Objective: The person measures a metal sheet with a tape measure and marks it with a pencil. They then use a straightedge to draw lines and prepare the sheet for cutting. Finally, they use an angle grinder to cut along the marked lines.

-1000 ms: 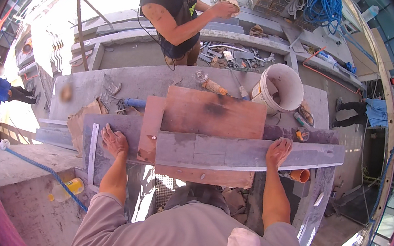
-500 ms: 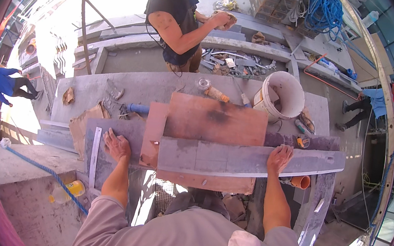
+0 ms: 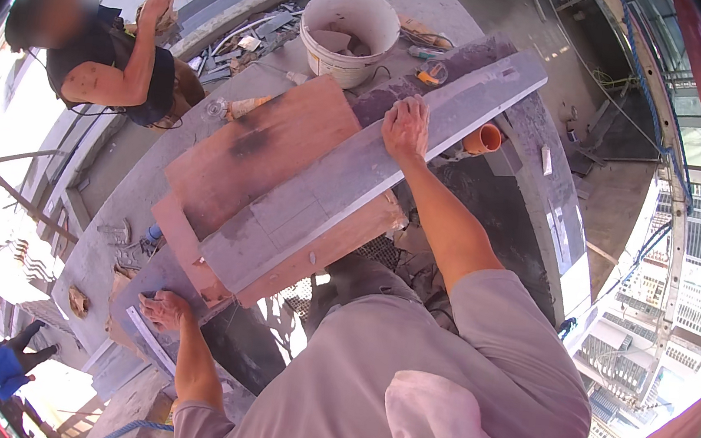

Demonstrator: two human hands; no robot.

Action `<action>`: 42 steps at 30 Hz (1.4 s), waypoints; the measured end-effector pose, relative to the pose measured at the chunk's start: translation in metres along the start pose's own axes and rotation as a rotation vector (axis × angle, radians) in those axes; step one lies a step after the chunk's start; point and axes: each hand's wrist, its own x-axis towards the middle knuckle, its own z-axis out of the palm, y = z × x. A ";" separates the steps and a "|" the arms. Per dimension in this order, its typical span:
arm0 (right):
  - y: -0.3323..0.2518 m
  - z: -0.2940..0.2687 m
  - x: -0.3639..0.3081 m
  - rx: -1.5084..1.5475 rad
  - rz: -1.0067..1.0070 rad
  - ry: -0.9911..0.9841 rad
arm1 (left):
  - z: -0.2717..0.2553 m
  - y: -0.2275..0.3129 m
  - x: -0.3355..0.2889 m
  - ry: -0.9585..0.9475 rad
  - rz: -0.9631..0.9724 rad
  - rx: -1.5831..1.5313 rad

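Observation:
A long grey stone slab [image 3: 299, 213] lies slantwise across reddish-brown boards [image 3: 268, 143]. My right hand [image 3: 406, 128] grips it across its width toward the far right end, fingers bent over the far edge. To the lower left, my left hand [image 3: 166, 310] rests with bent, parted fingers on a dark grey panel, close to a thin white strip [image 3: 150, 340]. Nothing shows in that hand, though its palm is hidden. Beyond the slab lies a dark, stained length of material [image 3: 384, 92] with a small yellow-orange tool [image 3: 432, 73] on it.
A white bucket [image 3: 343, 65] with pieces inside stands behind the boards. An orange pipe [image 3: 483, 138] pokes out below the slab. At the left, a co-worker in a dark vest [image 3: 110, 76] holds something brownish; another person in blue [image 3: 4, 369] is farther off.
My view has turned and tilted, so the slab and boards now run diagonally. My left hand sits nearer the white strip's end. My right hand keeps its grip on the slab.

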 end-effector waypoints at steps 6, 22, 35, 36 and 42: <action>0.000 -0.003 -0.003 0.038 0.065 -0.029 | 0.003 -0.001 0.004 0.010 -0.001 0.010; 0.016 0.015 -0.006 0.035 -0.070 -0.008 | -0.064 0.042 -0.067 -0.286 0.193 -0.690; 0.007 -0.061 -0.126 0.809 1.114 -0.077 | -0.060 0.065 -0.099 -0.492 0.547 -0.675; 0.000 -0.061 -0.132 1.091 1.150 -0.203 | -0.064 0.067 -0.099 -0.528 0.508 -0.702; -0.018 -0.063 -0.129 1.034 1.235 -0.392 | -0.098 0.083 -0.090 -0.829 0.300 -0.727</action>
